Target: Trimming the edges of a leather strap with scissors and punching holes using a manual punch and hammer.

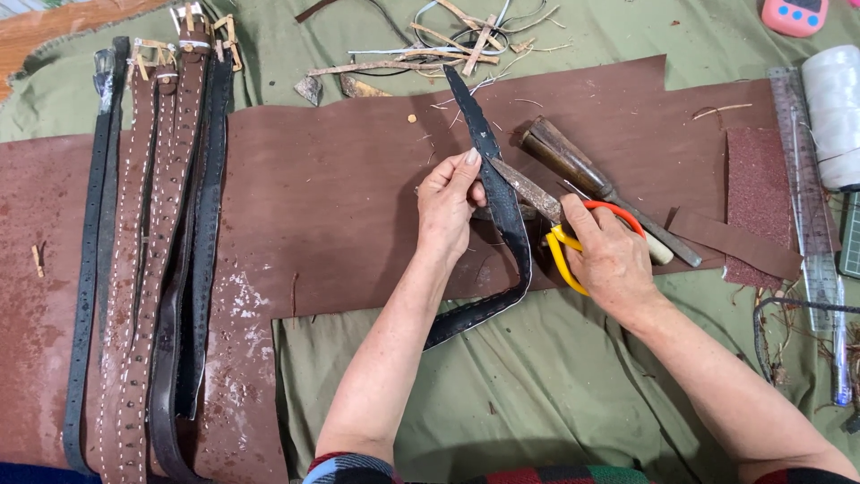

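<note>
Head view. Left hand (445, 208) pinches a dark leather strap (502, 211) near its upper part, thumb and fingers (469, 159) closed on it. The strap's long axis runs from a pointed tip at upper left of the hands, down between them, then curves back toward the lower left over the green cloth (537, 394).

Right hand (609, 260) is closed through the orange-and-yellow handles of the scissors (560, 235). The blades point up-left and meet the strap just beside the left thumb; whether they are parted cannot be told.

The strap lies left of the right hand, crossing the blades. A brown leather sheet (340, 179) lies beneath. Wooden-handled tools (573, 166) lie just behind the right hand; finished belts (152, 251) lie well apart at left.
</note>
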